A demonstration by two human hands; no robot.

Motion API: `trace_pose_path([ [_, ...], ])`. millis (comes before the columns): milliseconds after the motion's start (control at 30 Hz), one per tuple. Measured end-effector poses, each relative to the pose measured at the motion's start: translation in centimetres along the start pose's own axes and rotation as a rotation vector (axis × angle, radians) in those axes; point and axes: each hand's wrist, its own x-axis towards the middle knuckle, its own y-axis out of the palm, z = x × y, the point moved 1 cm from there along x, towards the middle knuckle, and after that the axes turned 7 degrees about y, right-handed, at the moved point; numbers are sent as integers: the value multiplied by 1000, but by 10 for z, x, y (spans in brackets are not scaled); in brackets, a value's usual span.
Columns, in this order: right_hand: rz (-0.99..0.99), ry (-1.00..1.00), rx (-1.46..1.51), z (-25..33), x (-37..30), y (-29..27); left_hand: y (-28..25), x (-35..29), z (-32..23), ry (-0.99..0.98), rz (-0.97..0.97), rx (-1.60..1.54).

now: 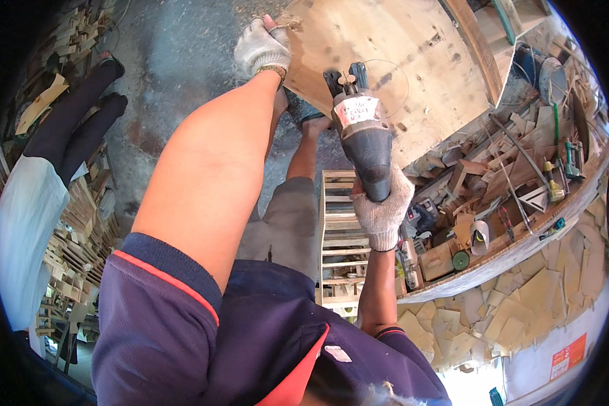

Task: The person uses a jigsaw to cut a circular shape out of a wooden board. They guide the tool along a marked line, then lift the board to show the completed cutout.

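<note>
A power tool that looks like a jigsaw (367,139), dark-bodied with a pale label, stands on a sheet of plywood (365,34). My right hand (386,208), in a knitted work glove, is wrapped round its rear end. The two dark prongs of its foot rest over the board, close to a thin curved line drawn there. My left hand (262,47), also gloved, is closed at the board's left edge. A frayed brown tuft (287,23) sticks out by its fingertips; whether the hand grips the tuft or the board edge is hidden.
At right, a curved bench (480,271) carries wood scraps and hand tools. A slatted wooden rack (342,237) stands below the board. Offcuts (521,311) are heaped at lower right. Another person (34,210) is at left beside stacked wood pieces (81,250).
</note>
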Motion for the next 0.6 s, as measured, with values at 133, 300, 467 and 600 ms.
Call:
trace_pose_path([
  [133, 15, 16, 22, 10, 6, 2, 0, -1, -1, -2, 9, 13],
  [300, 8, 44, -8, 18, 11, 6, -2, -1, -2, -8, 9, -16],
  [467, 13, 105, -12, 21, 12, 8, -4, -3, -2, 28, -23, -11],
  [600, 13, 79, -56, 20, 14, 9, -4, -4, -3, 15, -3, -33],
])
